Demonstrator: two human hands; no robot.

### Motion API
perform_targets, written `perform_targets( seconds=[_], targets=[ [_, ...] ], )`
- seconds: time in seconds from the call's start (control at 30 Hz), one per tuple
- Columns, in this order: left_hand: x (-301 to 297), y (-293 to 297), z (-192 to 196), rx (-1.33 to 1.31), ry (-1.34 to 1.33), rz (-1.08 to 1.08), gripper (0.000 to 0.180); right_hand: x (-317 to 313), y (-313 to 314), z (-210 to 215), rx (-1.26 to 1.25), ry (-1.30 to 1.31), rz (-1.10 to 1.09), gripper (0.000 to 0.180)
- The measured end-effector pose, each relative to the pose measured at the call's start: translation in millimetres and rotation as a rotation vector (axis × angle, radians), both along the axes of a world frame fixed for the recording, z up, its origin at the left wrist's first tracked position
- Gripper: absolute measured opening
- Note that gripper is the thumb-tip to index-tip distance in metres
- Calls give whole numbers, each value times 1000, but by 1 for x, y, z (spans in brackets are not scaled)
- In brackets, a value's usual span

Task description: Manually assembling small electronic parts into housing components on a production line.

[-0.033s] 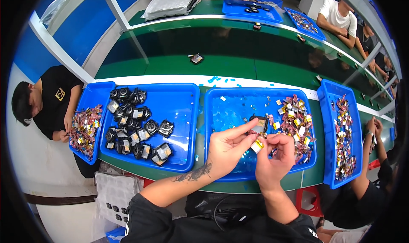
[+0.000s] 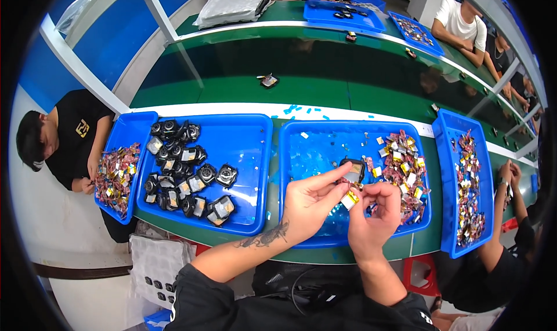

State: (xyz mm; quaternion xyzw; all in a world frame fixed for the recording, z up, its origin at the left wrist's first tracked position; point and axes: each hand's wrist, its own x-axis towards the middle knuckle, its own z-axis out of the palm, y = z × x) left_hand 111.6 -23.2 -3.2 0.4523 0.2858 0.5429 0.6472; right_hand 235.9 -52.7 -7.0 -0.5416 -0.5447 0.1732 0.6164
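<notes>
Both hands meet over the middle tray (image 2: 301, 157), each pinching a part. Left hand (image 2: 310, 200) has its grip pressed on a small black housing (image 2: 353, 169), thumb under and forefinger stretched along the top, holding it at about 1 o'clock from the palm. Right hand (image 2: 374, 209) curls its fingers in, pinching a small pale cell (image 2: 350, 200) with a yellow edge, just beside and below the housing; whether the two parts touch is hard to tell. Both sit above the tray's near half, not resting on it.

At 3 o'clock from the hands a heap of loose cells (image 2: 403, 168) fills the tray's right side. At 9 o'clock a second tray (image 2: 243, 128) carries finished-looking black housings (image 2: 185, 174). Further trays lie at far left (image 2: 125, 139) and far right (image 2: 452, 128), where other people's hands work. All stand on a green surface (image 2: 243, 87).

To do this step well, my judgement is that the left hand should keep the housing steady with its opening facing the right hand, while the right hand lines the cell up squarely before pushing, with light pressure so the thin lead does not kink.
</notes>
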Motion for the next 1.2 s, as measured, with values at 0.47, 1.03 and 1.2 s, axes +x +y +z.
perform_targets(
  seconds=[0.47,1.03,1.2],
  targets=[
    [1,2,0,-92,-64,44,45,4,14,11,-101,-56,147,48],
    [-147,12,38,401,1884,297,44,80,259,-2,-611,-506,109,51],
    [-156,10,8,733,1882,375,40,88,269,-10,-644,-614,79,56]
  ],
)
